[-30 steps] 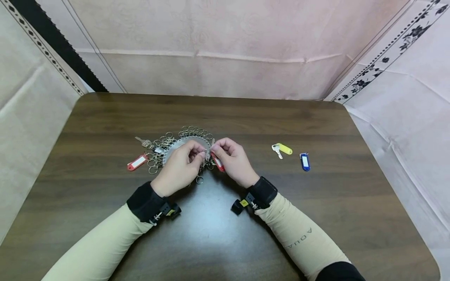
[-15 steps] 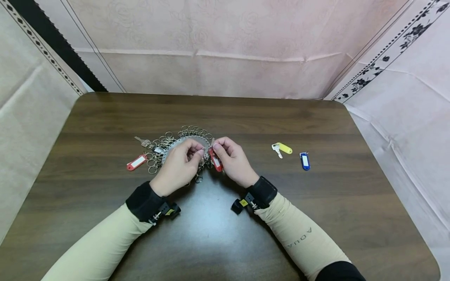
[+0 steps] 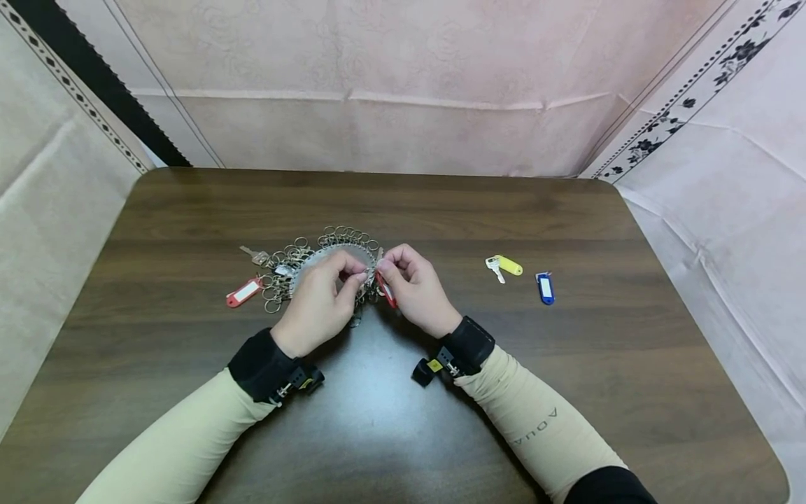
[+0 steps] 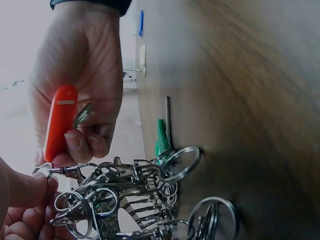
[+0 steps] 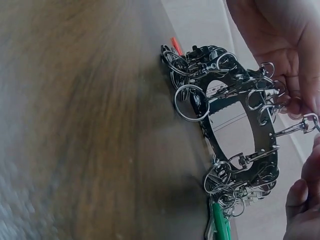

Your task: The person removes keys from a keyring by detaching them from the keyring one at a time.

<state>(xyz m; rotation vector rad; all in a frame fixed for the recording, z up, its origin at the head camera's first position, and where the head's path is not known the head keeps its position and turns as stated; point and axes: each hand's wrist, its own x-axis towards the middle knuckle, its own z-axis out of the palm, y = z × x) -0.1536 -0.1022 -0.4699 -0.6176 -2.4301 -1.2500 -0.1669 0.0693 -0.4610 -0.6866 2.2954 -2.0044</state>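
A round metal key holder [image 5: 262, 135], fringed with several snap hooks and split rings, lies under both hands. My left hand [image 3: 321, 301] pinches a small hook end at its right side between thumb and fingertips. Close by on the right, my right hand [image 3: 420, 290] pinches a red key tag [image 4: 61, 125] at its ring end. A key [image 4: 82, 115] shows behind that tag, by the curled fingers. The fingertips of both hands almost meet at the hook [image 5: 295, 129]. A green tag [image 4: 161, 135] hangs among the rings at the holder's edge.
Another red tag [image 3: 244, 292] and a key [image 3: 255, 255] lie at the holder's left side. Farther right on the wooden table [image 3: 567, 392] are a yellow tag [image 3: 510, 267] with a key [image 3: 495, 269], and a blue tag [image 3: 545, 288].
The red tag in my right hand swung to show its labelled face half a second ago and now stands nearly edge-on. Both hands stay at the same spot, with small finger movements.
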